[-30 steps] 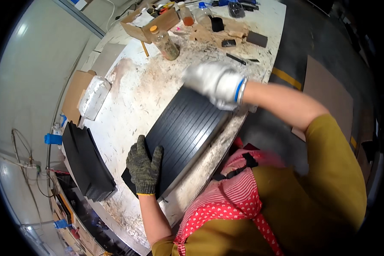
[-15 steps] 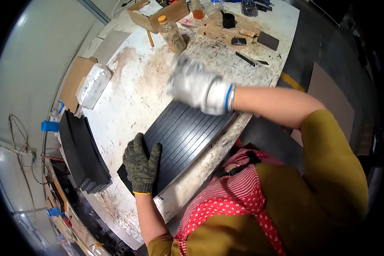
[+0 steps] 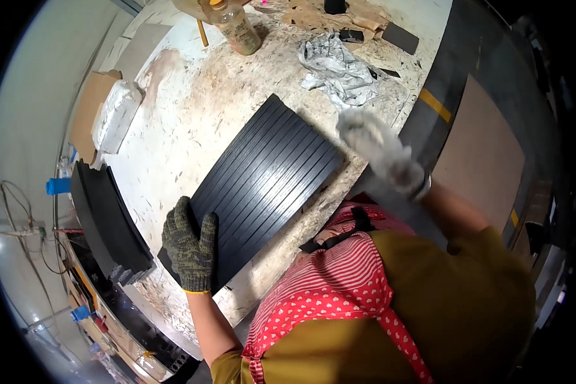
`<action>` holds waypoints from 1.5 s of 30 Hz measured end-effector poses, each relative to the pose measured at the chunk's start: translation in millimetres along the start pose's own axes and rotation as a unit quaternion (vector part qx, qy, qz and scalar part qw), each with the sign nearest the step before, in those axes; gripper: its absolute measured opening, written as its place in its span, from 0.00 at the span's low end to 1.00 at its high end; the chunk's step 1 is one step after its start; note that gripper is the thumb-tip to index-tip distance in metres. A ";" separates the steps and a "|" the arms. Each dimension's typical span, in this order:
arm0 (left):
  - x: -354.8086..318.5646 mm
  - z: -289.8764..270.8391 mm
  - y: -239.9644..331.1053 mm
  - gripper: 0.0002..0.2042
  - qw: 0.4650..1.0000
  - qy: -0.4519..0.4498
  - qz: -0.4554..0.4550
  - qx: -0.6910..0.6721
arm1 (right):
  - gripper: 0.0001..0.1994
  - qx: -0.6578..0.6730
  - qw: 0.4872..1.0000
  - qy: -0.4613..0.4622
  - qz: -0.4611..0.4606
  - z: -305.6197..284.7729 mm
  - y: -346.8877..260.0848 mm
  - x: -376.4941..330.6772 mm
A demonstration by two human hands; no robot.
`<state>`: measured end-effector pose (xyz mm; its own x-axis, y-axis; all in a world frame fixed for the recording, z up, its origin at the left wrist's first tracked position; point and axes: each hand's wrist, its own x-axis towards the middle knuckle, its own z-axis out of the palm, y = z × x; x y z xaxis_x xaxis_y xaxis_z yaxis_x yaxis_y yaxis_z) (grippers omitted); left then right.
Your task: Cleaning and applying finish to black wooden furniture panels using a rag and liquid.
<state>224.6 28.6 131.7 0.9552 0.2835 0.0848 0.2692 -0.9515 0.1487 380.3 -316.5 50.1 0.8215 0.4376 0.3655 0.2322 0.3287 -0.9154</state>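
A black sheet of ribbed rubber strips lies slantwise on the worn white table. My left hand, in a dark green-flecked knit glove, rests flat on its near left end with the thumb apart. My right hand, in a white glove, is in the air beyond the sheet's right edge, over the table's front edge. Motion smears its fingers. Beyond it a crumpled white cloth lies on the table, apart from the hand.
Left of the sheet stands a stack of black strips. A white wrapped block leans by brown cardboard. At the back are a jar with an orange lid, brown paper and a dark grey rectangle. Brown board lies right of the table.
My right hand has swung from above the sheet's far end to the right and nearer me. The white cloth now lies on the table. My left hand stays on the sheet. The view has shifted.
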 end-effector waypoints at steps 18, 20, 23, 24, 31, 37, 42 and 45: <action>-7.1 -1.5 -0.4 0.26 0.999 -0.007 -0.029 -0.023 | 0.11 -0.095 0.984 0.085 0.125 40.7 -21.9 -1.6; -7.3 -0.5 -2.2 0.26 1.000 -0.005 -0.022 -0.020 | 0.12 -0.142 0.979 0.063 0.133 40.2 -32.7 3.3; -8.1 3.4 -7.0 0.28 1.000 0.000 -0.011 -0.023 | 0.14 -0.241 0.963 0.068 0.100 41.8 -26.7 -0.4; -8.3 4.2 -8.2 0.29 0.999 0.001 -0.007 -0.031 | 0.14 -0.242 0.963 0.067 0.099 42.4 -28.6 1.4; -8.0 2.4 -7.4 0.30 1.000 -0.009 -0.014 -0.025 | 0.15 -0.237 0.961 0.043 0.133 33.8 -27.0 24.7; -7.3 0.5 -5.3 0.31 0.999 -0.025 -0.029 -0.034 | 0.15 -0.261 0.933 0.038 0.247 42.0 -35.2 33.1; -8.1 -0.7 -4.4 0.31 0.999 -0.023 -0.032 -0.033 | 0.13 -0.269 0.945 0.019 0.186 36.9 -22.8 33.6; -9.3 0.4 -6.3 0.31 0.999 -0.023 -0.031 -0.026 | 0.11 -0.237 0.967 0.018 0.096 37.7 -17.8 38.8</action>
<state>214.0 32.0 129.6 0.9421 0.3341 0.0281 0.3218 -0.9246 0.2040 388.4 -273.9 87.0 0.8889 0.4197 0.1834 0.2795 -0.1799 -0.9432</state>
